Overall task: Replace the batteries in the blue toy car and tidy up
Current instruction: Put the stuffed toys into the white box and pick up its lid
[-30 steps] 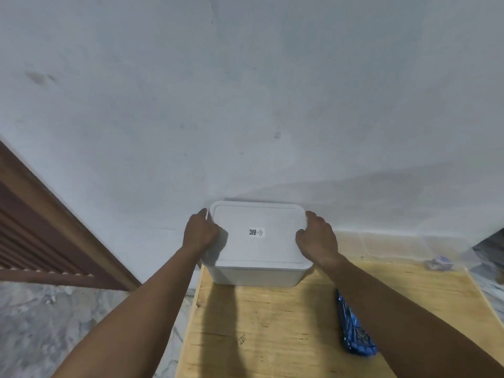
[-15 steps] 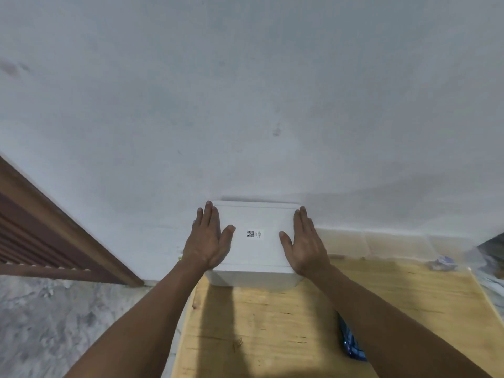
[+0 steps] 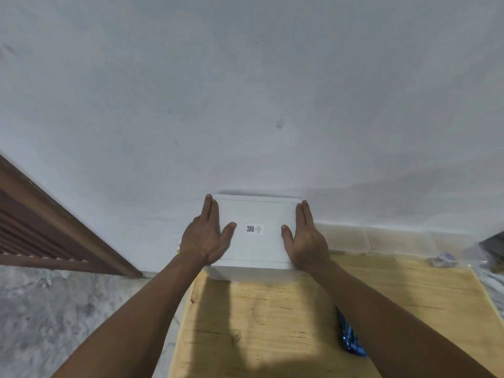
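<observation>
From the head camera, a white lidded box (image 3: 255, 242) sits at the far edge of a wooden desk (image 3: 272, 323), close against a pale wall (image 3: 245, 91). A small label with a square code (image 3: 254, 229) is stuck near the middle of the lid.

The left hand (image 3: 203, 237) lies flat on the left part of the lid, fingers straight and together, thumb spread toward the label. The right hand (image 3: 306, 241) lies flat on the right part in the same way, fingers straight, thumb pointing inward. Both hands are spread flat and grip nothing; their palms rest on the lid near its front edge.

The blue toy car (image 3: 350, 339) lies on the desk nearer the camera, on the right, mostly hidden under the right forearm; only a blue patterned strip shows. It is well apart from the box.

At the far right of the desk lies a small crumpled bluish item (image 3: 443, 260), too blurred to name. To the left are a brown slatted wooden panel (image 3: 41, 233) and a grey mottled floor (image 3: 68, 309).
</observation>
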